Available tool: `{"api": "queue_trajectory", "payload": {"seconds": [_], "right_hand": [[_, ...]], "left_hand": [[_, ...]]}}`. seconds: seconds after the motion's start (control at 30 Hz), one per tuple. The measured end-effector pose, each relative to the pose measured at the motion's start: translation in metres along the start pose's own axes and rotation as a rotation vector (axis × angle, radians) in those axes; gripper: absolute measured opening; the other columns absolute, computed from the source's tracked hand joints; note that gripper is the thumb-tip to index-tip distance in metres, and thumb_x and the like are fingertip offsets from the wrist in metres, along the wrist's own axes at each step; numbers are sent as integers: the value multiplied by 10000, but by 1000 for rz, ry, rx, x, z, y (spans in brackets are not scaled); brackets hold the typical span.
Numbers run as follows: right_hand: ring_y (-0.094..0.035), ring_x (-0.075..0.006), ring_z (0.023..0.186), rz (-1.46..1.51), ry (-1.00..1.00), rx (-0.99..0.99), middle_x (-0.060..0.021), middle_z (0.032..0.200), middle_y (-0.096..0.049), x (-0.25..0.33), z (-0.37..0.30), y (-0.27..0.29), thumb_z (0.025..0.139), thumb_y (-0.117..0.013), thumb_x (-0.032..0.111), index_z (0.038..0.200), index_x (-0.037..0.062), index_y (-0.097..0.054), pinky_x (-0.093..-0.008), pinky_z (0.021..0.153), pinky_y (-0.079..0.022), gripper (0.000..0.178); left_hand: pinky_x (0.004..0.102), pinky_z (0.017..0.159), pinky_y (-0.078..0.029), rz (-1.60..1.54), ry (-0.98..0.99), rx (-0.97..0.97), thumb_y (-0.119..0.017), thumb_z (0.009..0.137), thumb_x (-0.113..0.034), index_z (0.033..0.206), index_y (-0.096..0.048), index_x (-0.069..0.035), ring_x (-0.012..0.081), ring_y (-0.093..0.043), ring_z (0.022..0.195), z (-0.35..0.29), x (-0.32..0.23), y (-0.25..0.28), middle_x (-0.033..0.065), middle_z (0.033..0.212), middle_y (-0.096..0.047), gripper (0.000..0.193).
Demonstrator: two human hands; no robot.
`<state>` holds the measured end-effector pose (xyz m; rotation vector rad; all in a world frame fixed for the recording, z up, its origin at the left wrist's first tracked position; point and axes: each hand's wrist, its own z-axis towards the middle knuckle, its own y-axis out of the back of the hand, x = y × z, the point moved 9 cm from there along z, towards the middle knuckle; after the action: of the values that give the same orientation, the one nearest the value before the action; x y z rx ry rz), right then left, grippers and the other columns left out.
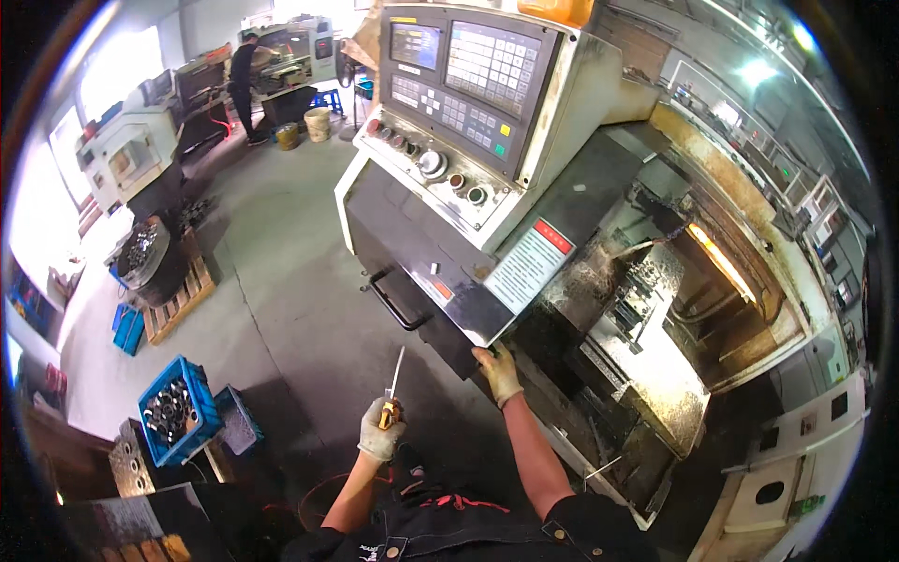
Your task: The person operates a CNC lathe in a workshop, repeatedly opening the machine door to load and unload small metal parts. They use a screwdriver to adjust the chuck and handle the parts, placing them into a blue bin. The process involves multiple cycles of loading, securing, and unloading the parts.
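Observation:
My left hand (381, 429), in a pale work glove, is closed around a tool with a yellow-and-black handle (389, 412). Its long, thin metal shaft points up and away; its exact kind is unclear. Further right, my gloved right hand (498, 373) grips the edge of the machine's dark sliding door (412, 234), below a white label with a red heading. A black handle (393, 302) is fixed to this door, left of my right hand. Beyond the door's edge the lit machine interior (646, 328) shows, with metal tooling and chips inside.
Above the door stands a control panel (468, 84) with a screen, keys and knobs. A blue crate (192, 440) of metal parts is at lower left, and a bin of parts (145, 258) stands on a pallet (183, 300). Another person (243, 84) works at a far machine.

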<state>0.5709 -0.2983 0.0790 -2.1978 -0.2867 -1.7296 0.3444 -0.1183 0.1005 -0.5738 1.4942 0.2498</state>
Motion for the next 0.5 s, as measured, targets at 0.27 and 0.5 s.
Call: {"api": "queue_trajectory", "payload": {"seconds": [0.27,0.5], "right_hand": [[-541,-165,952,35,71,-23,-58,1057,-588,15,-98,77,772,-697,214,1168,14,-544,-300,867,-419,469],[-499,-247,1144,-22,57,-209,-180,1217,-531,-29,-174,179,755,-729,355,1326,-64,-350,-360,992,-369,803]], "left_hand": [[299,760,-451,312,45,209,-661,657,-41,987,-568,-49,152,-555,823,-83,36,-54,36,881,-559,343],[334,785,-457,304,151,403,-654,658,-89,1001,-575,-26,259,-581,854,-125,60,-106,120,909,-564,358]]}}
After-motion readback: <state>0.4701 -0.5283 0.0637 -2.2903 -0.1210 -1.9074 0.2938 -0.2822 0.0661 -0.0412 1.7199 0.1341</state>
